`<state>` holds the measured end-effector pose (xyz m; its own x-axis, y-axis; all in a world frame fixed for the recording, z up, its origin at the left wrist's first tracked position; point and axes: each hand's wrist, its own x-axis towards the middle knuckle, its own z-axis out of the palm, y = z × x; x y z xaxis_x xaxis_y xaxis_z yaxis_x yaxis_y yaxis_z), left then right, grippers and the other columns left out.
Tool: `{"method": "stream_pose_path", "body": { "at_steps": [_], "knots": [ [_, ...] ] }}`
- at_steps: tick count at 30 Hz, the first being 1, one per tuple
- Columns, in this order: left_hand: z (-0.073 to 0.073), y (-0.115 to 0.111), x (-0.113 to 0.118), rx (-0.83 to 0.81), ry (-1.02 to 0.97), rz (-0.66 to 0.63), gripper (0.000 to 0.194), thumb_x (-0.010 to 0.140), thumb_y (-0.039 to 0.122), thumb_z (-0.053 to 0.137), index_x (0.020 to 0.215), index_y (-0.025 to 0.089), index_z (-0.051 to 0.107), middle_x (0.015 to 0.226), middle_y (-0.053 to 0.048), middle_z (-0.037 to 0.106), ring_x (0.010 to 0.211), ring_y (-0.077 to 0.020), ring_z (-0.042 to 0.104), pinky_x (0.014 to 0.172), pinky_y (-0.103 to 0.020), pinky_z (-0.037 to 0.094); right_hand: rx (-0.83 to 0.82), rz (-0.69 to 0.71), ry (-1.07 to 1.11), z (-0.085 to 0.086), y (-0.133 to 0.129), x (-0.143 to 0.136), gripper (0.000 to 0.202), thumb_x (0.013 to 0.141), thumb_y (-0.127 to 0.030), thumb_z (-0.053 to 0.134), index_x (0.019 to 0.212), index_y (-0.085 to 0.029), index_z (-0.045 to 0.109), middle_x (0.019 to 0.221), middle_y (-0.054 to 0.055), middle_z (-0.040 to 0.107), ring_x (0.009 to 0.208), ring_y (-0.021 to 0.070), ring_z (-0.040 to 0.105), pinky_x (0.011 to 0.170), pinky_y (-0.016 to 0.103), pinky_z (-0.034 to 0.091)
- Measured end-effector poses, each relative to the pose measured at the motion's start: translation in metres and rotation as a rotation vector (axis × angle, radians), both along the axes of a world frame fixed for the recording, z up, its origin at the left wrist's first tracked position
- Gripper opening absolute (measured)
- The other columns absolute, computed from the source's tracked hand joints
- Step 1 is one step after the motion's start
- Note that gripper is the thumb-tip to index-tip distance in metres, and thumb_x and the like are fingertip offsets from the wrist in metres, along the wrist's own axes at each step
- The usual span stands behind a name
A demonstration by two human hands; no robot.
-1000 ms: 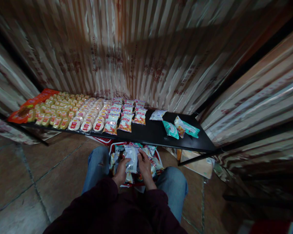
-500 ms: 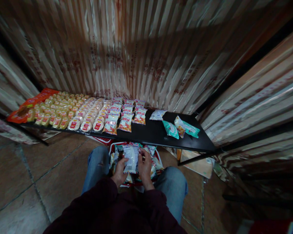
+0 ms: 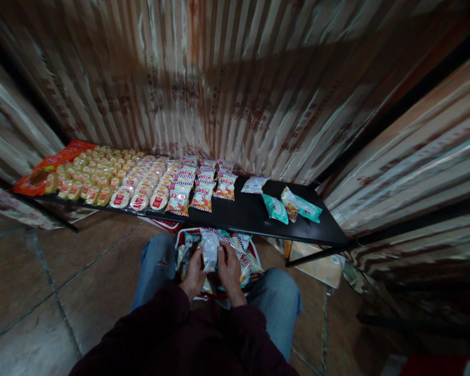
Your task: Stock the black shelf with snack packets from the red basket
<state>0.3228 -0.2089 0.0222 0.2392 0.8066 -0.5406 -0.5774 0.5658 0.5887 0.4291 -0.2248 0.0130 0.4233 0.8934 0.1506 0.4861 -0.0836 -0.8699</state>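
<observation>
Turned and a bit squeezed in, the snack bag (image 3: 210,253) looks thinner on my screen than it did half a second ago, when its face was wide. I see both hands clamped on it: the left hand (image 3: 194,272) grips one side, and the right hand (image 3: 229,269) has curled fingers on the other. From far away, I can't tell how hard they press. The bag is up over the red basket (image 3: 188,230), which has more bags (image 3: 241,241) in it. So the work right now is all about this one bag, which is not on the black shelf (image 3: 238,214). Nothing up there has moved that I can see: the bags in rows (image 3: 202,196) sit by the round cakes (image 3: 140,201), and the green packs (image 3: 275,208) lie further right.
</observation>
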Motion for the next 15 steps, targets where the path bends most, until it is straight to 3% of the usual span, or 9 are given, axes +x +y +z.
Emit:
{"method": "stream_pose_path", "body": {
  "at_steps": [3,6,11,15],
  "knots": [
    [-0.004,0.0,0.0,-0.043,-0.056,0.019,0.043,0.078,0.045,0.055,0.11,0.017,0.063,0.113,-0.009,0.068,0.107,-0.0247,0.061,0.086,-0.034,0.05,-0.048,-0.004,0.053,0.007,-0.003,-0.002,0.047,0.087,-0.049,0.042,0.117,-0.018,0.06,0.119,0.012,0.064,0.109,0.0252,0.058,0.095,0.039,0.04],
    [-0.01,0.001,0.001,-0.027,-0.027,-0.006,0.039,0.075,0.039,0.06,0.109,0.019,0.063,0.112,-0.007,0.068,0.108,-0.024,0.061,0.086,-0.033,0.049,-0.091,-0.02,0.122,0.01,-0.004,-0.001,0.05,0.086,-0.053,0.043,0.118,-0.019,0.059,0.116,0.011,0.065,0.105,0.025,0.059,0.092,0.038,0.041],
    [-0.014,0.001,0.003,0.057,-0.016,-0.002,0.048,0.066,0.028,0.067,0.113,0.02,0.061,0.11,-0.007,0.068,0.105,-0.0223,0.062,0.088,-0.031,0.047,-0.125,-0.049,0.322,0.004,-0.004,0.003,0.05,0.082,-0.059,0.047,0.113,-0.022,0.061,0.11,0.007,0.068,0.104,0.0235,0.06,0.092,0.035,0.042],
    [-0.013,-0.001,0.004,0.129,0.06,0.014,0.053,0.064,0.03,0.072,0.115,0.021,0.061,0.111,-0.007,0.067,0.102,-0.0215,0.062,0.087,-0.03,0.047,-0.161,-0.093,0.441,-0.002,-0.003,0.005,0.055,0.081,-0.062,0.048,0.114,-0.021,0.063,0.123,0.008,0.063,0.117,0.0239,0.054,0.099,0.035,0.039]
  ]
}}
